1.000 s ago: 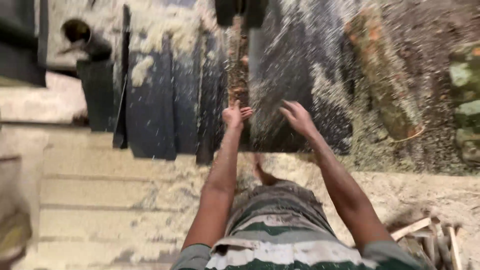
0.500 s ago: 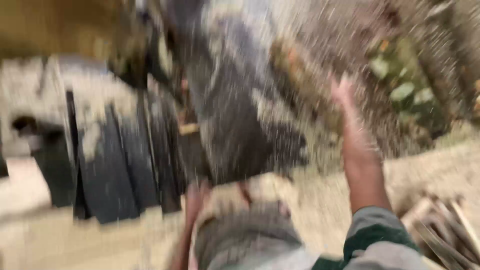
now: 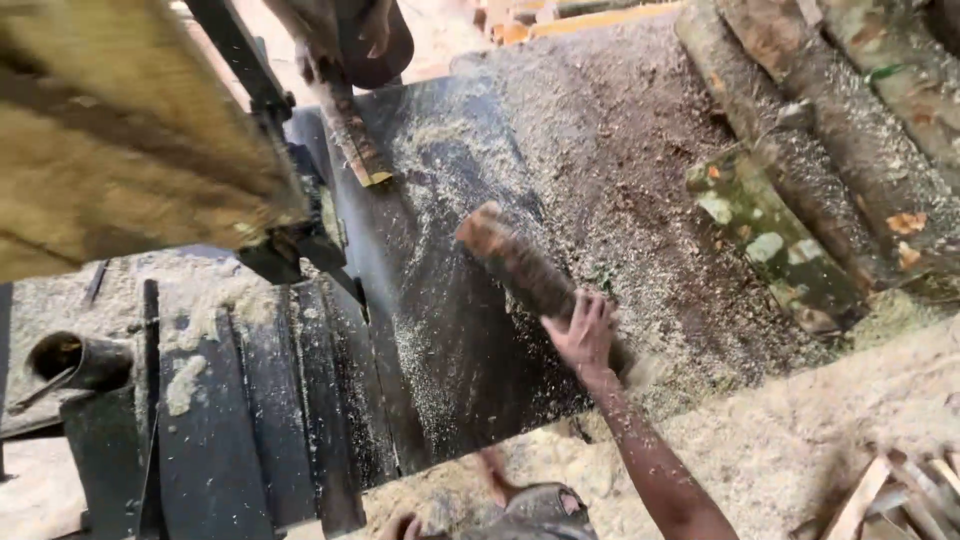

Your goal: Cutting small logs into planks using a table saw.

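Observation:
My right hand (image 3: 582,335) grips the near part of a short bark-covered log (image 3: 520,265) that lies slanted on the dark metal saw table (image 3: 440,330). My forearm, dusted with sawdust, reaches up from the lower right. My left hand (image 3: 402,524) shows only as a sliver at the bottom edge, low by my knee, and its fingers cannot be made out. At the far end of the table another person's hand (image 3: 378,30) rests by a thin strip of rough wood (image 3: 350,130).
A large pale yellow machine housing (image 3: 120,150) fills the upper left. Several mossy logs (image 3: 800,200) lie on sawdust at the right. Split wood pieces (image 3: 900,495) sit at the lower right. A dark pipe opening (image 3: 75,360) is at the left.
The view has swung right and up. My right hand, raised and empty before, now holds the log on the table. My left hand has dropped from the table to the bottom edge.

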